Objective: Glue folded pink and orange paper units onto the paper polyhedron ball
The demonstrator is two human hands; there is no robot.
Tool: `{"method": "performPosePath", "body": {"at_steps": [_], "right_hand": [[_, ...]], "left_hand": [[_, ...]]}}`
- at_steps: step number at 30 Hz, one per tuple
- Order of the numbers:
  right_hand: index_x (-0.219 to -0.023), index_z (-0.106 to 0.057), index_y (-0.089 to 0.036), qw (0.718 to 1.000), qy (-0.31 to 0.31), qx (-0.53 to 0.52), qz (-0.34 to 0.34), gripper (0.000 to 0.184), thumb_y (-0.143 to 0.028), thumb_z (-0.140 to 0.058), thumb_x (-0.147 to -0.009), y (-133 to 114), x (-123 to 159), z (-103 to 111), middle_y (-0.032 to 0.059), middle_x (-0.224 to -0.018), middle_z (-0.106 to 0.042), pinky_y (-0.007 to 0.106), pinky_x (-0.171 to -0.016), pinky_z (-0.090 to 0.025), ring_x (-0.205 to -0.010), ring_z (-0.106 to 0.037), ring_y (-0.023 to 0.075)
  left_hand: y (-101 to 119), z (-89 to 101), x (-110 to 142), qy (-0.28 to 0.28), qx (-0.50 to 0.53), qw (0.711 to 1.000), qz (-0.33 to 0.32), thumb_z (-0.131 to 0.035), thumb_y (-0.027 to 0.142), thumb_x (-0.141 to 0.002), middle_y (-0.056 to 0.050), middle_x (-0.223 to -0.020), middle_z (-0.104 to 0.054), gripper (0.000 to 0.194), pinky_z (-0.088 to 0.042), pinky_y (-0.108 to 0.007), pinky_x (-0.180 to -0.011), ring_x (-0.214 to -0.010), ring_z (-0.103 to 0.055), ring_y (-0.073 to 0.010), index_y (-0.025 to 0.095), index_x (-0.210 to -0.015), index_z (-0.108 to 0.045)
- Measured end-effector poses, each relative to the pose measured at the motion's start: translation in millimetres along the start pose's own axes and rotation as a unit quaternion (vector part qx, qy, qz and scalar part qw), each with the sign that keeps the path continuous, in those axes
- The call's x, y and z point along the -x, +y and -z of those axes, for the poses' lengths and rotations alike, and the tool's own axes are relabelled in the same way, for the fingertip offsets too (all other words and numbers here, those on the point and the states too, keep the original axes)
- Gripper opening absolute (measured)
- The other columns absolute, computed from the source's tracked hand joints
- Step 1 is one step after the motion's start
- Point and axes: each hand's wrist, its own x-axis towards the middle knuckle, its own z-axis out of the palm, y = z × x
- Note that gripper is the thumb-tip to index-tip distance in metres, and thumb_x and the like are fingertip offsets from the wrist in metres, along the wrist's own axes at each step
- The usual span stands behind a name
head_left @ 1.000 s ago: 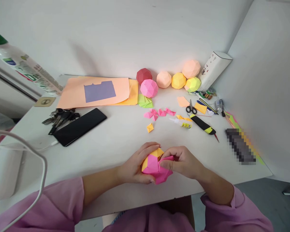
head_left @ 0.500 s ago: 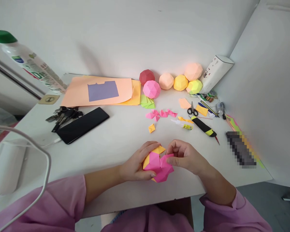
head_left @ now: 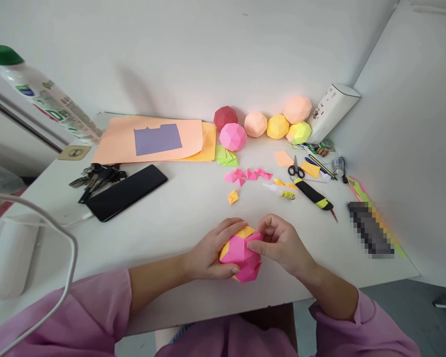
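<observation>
A faceted pink and yellow paper ball (head_left: 241,253) is held just above the near part of the white desk (head_left: 193,223). My left hand (head_left: 215,250) wraps round its left side, fingers on top and thumb below. My right hand (head_left: 277,243) pinches the ball's upper right pink facet between thumb and bent fingers. Some right fingertips are hidden behind the paper. Beyond the hands lie a small folded yellow paper piece (head_left: 233,197) and several folded pink pieces (head_left: 251,174).
A glue tube (head_left: 288,195), scissors (head_left: 296,171) and a black-and-yellow cutter (head_left: 314,194) lie to the right. Finished paper balls (head_left: 255,124) line the wall. At left are a phone (head_left: 128,193), keys (head_left: 98,176), a tall bottle (head_left: 52,101) and a white cable (head_left: 72,263).
My right hand has drawn the loose pink flap leftward onto the ball. The gap near the top has closed and the ball looks rounder. My left hand keeps its hold.
</observation>
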Motion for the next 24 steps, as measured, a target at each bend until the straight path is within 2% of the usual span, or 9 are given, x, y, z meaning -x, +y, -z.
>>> {"method": "performPosePath", "body": {"at_steps": [13, 19, 24], "right_hand": [[-0.076, -0.053, -0.018, 0.999, 0.017, -0.032, -0.024, 0.037, -0.025, -0.085, -0.060, 0.7, -2.7, -3.0, -0.0055, -0.064, -0.061, 0.020, -0.052, -0.043, -0.057, -0.054, 0.0086], [-0.083, -0.053, -0.019, 0.999, 0.017, -0.040, -0.025, 0.040, -0.027, -0.085, -0.061, 4.4, -3.0, -3.9, -0.0060, -0.064, -0.063, 0.020, -0.052, -0.044, -0.057, -0.057, 0.0092], [-0.095, -0.050, -0.021, 0.998, 0.026, -0.053, -0.032, 0.047, -0.031, -0.084, -0.064, 7.9, -4.1, -7.3, -0.0036, -0.073, -0.068, 0.023, -0.058, -0.049, -0.065, -0.064, 0.0124]], "left_hand": [[0.9, -1.7, 2.0, 0.008, -0.054, 0.998, 0.014, -0.048, 0.064, -0.085, -0.018, -0.133, -0.039, 0.073, -0.047, -0.052, -0.095, -0.121, -0.047, -0.0340, 0.025, -0.144, -0.028], [-0.1, -3.3, 4.2, 0.005, -0.072, 0.997, 0.025, -0.049, 0.057, -0.088, -0.020, -0.139, -0.032, 0.073, -0.042, -0.056, -0.101, -0.130, -0.038, -0.0366, 0.025, -0.147, -0.022], [-0.1, -4.8, 5.7, 0.014, -0.068, 0.997, 0.041, -0.053, 0.050, -0.089, -0.019, -0.146, -0.021, 0.074, -0.036, -0.057, -0.107, -0.139, -0.025, -0.0371, 0.027, -0.150, -0.017]]}}
